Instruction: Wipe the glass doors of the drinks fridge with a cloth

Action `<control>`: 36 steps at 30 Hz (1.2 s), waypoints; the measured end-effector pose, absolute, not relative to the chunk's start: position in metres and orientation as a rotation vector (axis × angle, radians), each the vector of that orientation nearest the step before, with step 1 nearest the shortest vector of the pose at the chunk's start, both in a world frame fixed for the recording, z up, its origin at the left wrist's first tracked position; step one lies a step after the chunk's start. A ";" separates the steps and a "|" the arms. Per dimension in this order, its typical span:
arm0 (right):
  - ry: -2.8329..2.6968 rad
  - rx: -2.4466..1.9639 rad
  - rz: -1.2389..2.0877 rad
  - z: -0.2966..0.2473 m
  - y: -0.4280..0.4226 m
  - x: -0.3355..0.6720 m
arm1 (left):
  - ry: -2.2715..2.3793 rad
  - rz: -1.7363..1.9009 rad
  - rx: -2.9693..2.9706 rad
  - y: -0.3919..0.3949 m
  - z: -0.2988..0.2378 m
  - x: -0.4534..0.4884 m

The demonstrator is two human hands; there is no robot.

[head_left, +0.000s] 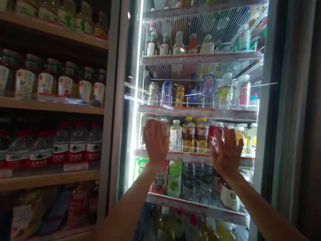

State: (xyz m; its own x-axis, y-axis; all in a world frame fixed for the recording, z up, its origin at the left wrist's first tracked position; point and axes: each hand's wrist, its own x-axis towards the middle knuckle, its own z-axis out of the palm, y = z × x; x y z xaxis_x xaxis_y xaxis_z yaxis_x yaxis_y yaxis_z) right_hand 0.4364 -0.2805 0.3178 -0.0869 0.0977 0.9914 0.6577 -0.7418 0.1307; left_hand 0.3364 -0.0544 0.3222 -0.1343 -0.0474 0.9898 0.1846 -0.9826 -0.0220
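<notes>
Both my hands are raised in front of a lit drinks fridge (198, 113), with nothing in either. My left hand (155, 140) is blurred by motion, its fingers pointing up and seemingly stretched out. It overlaps the shelf beside a white-capped bottle with a pale label (175, 134). Further right, my right hand (227, 154) has its fingers spread, in front of red-labelled and pale bottles. Between the hands stand brown bottles with yellow caps (188, 134). Whether either hand touches the fridge's glass, I cannot tell.
To the left, wooden shelves hold jars with white labels (45, 83) and red-labelled water bottles (78, 142). Cans (166, 93) and more bottles fill the fridge's upper shelves. Lower down are green bottles (175, 179) and clear bottles (189, 179). A grey frame (271, 134) borders the right side.
</notes>
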 end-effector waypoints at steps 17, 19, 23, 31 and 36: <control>-0.876 -1.824 -1.946 0.315 -0.283 0.437 | 0.023 -2.130 -1.971 -0.042 0.309 0.327; -0.868 -1.823 -1.974 0.315 -0.283 0.438 | -0.165 -2.321 -1.887 -0.034 0.313 0.326; -0.849 -1.829 -1.994 0.315 -0.284 0.440 | -0.119 -2.346 -1.924 -0.052 0.308 0.337; -0.813 -1.873 -1.972 0.310 -0.285 0.440 | -0.134 -2.304 -1.897 -0.018 0.280 0.319; -0.801 -1.880 -1.954 0.307 -0.283 0.439 | -0.143 -2.307 -1.961 -0.032 0.271 0.327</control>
